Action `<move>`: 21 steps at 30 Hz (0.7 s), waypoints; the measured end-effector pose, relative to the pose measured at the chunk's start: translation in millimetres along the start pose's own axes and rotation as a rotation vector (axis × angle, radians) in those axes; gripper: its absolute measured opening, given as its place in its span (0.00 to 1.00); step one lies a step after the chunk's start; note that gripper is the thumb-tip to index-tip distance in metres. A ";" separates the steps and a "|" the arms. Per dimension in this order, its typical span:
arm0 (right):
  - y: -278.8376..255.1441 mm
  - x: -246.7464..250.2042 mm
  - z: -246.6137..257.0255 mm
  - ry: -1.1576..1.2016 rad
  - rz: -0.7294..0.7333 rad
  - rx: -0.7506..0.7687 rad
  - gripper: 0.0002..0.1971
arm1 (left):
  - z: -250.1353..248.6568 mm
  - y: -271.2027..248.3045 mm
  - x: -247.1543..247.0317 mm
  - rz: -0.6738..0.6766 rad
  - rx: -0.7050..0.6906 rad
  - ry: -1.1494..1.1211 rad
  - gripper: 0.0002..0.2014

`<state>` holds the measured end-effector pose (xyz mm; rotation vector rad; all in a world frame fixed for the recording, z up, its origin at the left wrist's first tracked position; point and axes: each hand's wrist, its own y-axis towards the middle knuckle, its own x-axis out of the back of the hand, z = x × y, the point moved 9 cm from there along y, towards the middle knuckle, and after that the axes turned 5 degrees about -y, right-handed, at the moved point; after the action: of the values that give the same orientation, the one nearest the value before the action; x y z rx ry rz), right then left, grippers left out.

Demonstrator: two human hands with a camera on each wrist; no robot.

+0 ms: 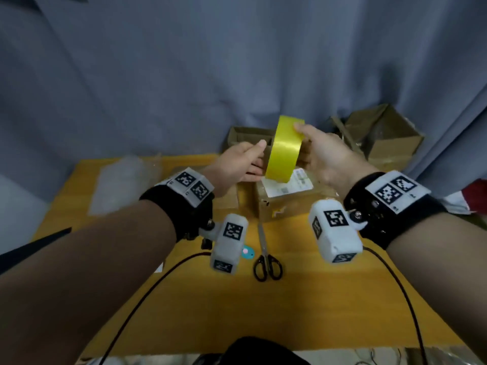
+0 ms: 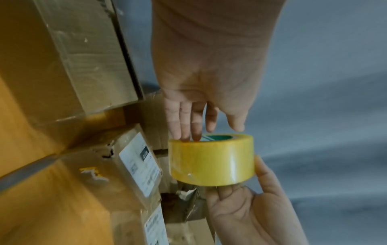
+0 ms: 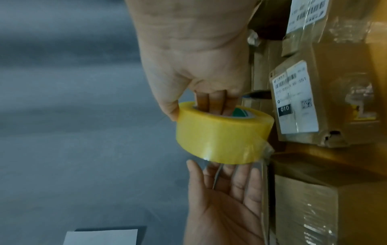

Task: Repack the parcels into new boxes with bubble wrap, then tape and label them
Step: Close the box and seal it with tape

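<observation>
Left hand (image 1: pixel 238 164), fingers straight and relaxed, touches the near side face of the wide yellow roll of packing tape (image 1: pixel 283 150), raised on edge above the orange-yellow tabletop (image 1: pixel 184 299). Under the roll: a brown cardboard parcel with a white shipping label (image 1: pixel 284 196); black-handled scissors (image 1: pixel 266 256) lie nearer. Right hand (image 1: pixel 329 159) grips the roll, fingers hooked through its core, thumb on the rim.

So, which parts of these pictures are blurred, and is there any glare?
Head view: the bubble wrap at the table's left is smeared; a shiny band runs down the tape roll. Left wrist view: the cardboard boxes are soft. Right wrist view: the label reads fairly sharp.
</observation>
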<state>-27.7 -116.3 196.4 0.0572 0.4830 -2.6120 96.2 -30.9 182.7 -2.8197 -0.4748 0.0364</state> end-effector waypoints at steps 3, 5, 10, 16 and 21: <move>3.8 -20.6 -3.7 0.146 0.035 -0.061 0.09 | -11.6 -12.1 17.9 -0.041 -0.075 0.117 0.14; 3.9 -32.4 -6.5 0.273 0.049 -0.090 0.09 | -11.8 -20.2 32.3 -0.102 -0.096 0.199 0.13; 5.6 -61.4 -10.7 0.416 0.071 -0.074 0.15 | 19.4 -30.4 60.0 -0.118 0.114 0.194 0.29; 5.3 -101.3 -15.1 0.514 0.144 -0.092 0.12 | 12.6 -33.4 86.2 -0.112 0.056 0.073 0.16; 7.8 -117.4 -28.9 0.572 0.152 -0.149 0.12 | 5.8 -32.9 115.4 -0.200 -0.035 0.024 0.08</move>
<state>78.4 -59.9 181.4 0.7725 0.8279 -2.3756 194.5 38.0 188.8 -2.7875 -0.7562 -0.0469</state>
